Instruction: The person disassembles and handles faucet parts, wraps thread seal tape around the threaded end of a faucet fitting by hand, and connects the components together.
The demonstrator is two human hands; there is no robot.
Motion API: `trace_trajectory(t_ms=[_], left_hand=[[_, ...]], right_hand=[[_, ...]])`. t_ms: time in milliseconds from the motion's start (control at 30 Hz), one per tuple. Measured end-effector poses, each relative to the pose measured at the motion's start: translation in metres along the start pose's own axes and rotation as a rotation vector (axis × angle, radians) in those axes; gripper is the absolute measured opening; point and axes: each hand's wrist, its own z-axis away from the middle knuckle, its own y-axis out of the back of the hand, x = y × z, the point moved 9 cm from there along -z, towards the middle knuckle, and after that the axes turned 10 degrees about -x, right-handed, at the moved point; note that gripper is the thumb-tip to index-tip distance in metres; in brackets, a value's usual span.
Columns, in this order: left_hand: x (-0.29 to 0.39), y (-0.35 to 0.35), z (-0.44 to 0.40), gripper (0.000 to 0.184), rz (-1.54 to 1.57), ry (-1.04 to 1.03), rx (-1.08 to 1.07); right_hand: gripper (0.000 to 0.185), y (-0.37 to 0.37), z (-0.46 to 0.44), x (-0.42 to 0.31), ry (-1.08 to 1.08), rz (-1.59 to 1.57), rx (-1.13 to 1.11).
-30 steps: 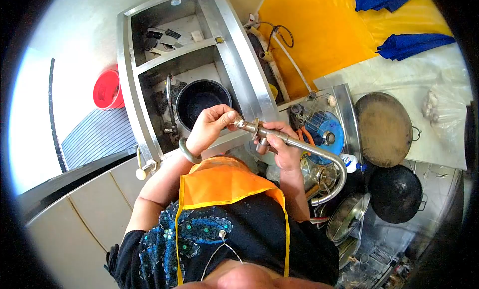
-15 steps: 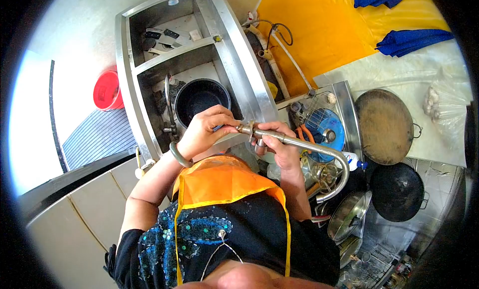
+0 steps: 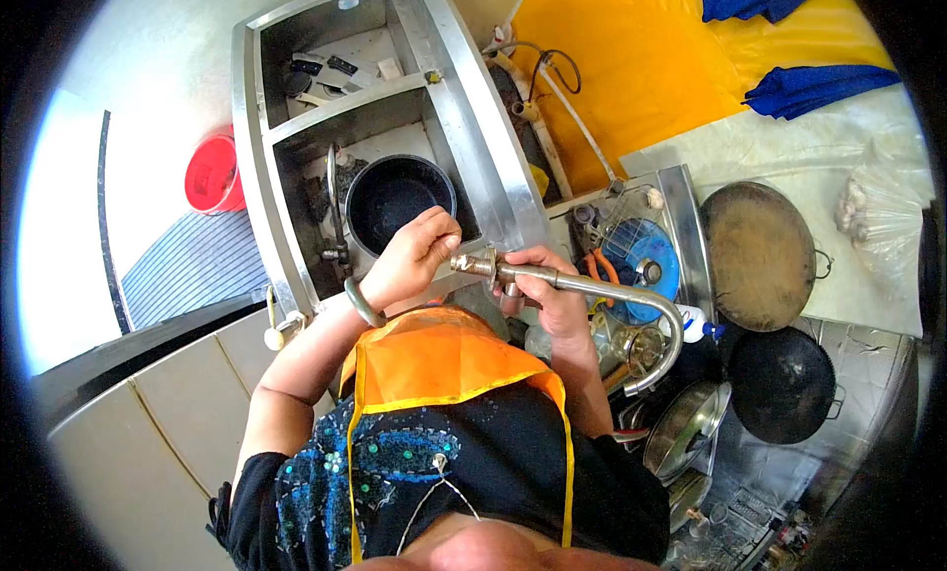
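My right hand (image 3: 554, 300) is wrapped round the body of a curved metal faucet (image 3: 621, 292), whose long spout bends down to the right. The faucet's threaded end (image 3: 473, 264) points left, with a whitish patch on it. Just left of that end, my left hand (image 3: 414, 255) is closed in a pinch, apart from the faucet. Whatever is between its fingertips is hidden. A bracelet (image 3: 364, 303) circles my left wrist. Behind the hands, a black round basin (image 3: 400, 191) sits in the nearer bowl of a steel sink (image 3: 508, 181).
A second faucet (image 3: 333, 201) stands in the nearer sink bowl. Knives (image 3: 324, 68) lie in the far bowl. Left stands a red bucket (image 3: 212, 172). To the right are a blue basin (image 3: 656, 260), a wok (image 3: 784, 384), a large round pan (image 3: 758, 255) and a glass lid (image 3: 688, 428).
My left hand has drawn back from the faucet's threaded end, slightly left, exposing it. My right hand keeps hold of the faucet, which has shifted a little left.
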Motion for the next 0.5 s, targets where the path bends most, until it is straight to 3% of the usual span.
trace_trajectory(t_ms=[133, 267, 367, 467, 500], left_hand=[[-0.038, -0.022, 0.011, 0.023, 0.429, 0.227, -0.051], [-0.052, -0.03, 0.017, 0.016, 0.758, 0.274, 0.12], [-0.037, -0.014, 0.015, 0.011, 0.638, 0.209, 0.264], [0.02, 0.005, 0.008, 0.016, -0.134, -0.069, 0.223], [0.027, 0.002, 0.007, 0.019, -0.25, -0.118, 0.214]], right_hand=[[0.031, 0.008, 0.002, -0.002, 0.007, 0.03, -0.003], [0.031, 0.017, 0.002, 0.003, 0.002, -0.043, 0.064], [0.029, 0.021, 0.002, 0.004, 0.0, -0.085, 0.114], [0.03, 0.026, 0.003, 0.007, -0.005, -0.105, 0.147], [0.03, 0.027, 0.003, 0.006, 0.002, -0.104, 0.173]])
